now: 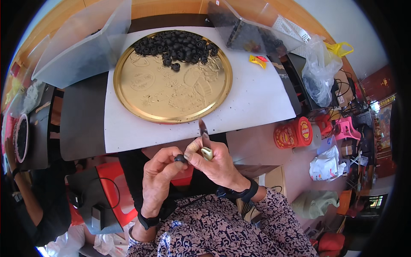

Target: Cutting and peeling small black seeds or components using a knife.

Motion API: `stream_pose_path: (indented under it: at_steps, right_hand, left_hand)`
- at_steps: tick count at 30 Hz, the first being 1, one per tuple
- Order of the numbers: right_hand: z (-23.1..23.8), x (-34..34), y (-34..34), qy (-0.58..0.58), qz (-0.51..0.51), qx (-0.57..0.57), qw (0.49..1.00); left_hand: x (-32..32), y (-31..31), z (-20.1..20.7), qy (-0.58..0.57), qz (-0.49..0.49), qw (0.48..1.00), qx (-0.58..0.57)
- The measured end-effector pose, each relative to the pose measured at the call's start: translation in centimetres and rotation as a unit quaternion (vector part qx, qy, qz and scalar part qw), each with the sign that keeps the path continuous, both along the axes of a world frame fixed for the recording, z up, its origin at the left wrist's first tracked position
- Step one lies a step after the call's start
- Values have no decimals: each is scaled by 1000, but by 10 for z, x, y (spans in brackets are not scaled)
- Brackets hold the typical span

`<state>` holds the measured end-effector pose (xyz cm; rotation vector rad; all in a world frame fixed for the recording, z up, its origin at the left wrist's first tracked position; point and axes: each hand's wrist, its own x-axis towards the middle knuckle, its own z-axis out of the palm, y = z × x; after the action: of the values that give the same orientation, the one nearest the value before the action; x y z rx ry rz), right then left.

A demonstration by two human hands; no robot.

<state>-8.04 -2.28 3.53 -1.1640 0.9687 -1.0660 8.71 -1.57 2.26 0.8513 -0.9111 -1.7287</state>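
My left hand (159,174) pinches a small black round part (180,159) between thumb and fingers, just off the table's near edge. In my right hand (218,165) is a small knife (203,128), its blade pointing away from me and its pale handle inside the curled fingers. The right thumb rests close beside the black part; whether it touches cannot be made out. Beyond both hands lies a round golden tray (147,100) with embossed patterns. Several black parts of the same kind (180,45), ring-like with a hole, are heaped at its far side.
A white sheet (261,98) lies under the tray. Clear plastic bins (81,55) stand at the far left and far right (252,25). A yellow-and-red wrapper (257,61) is right of the tray. A red tub (293,132) sits on the floor. At left, another person's arm (25,192) shows.
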Motion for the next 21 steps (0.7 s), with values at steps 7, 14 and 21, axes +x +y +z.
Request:
stream_pose_path:
  at_steps: [7, 14, 21]
  right_hand:
    - [-15, -3, 4, 246, -60, -208, 945]
    - [-9, -7, 5, 363, -27, -291, 885]
    - [-10, -9, 7, 392, -15, -294, 872]
  left_hand:
    - [-3, 2, -2, 73, 21, 997, -3]
    - [-2, 2, -8, 100, -15, 995, -4]
    - [-1, 3, -16, 77, -29, 996, -16]
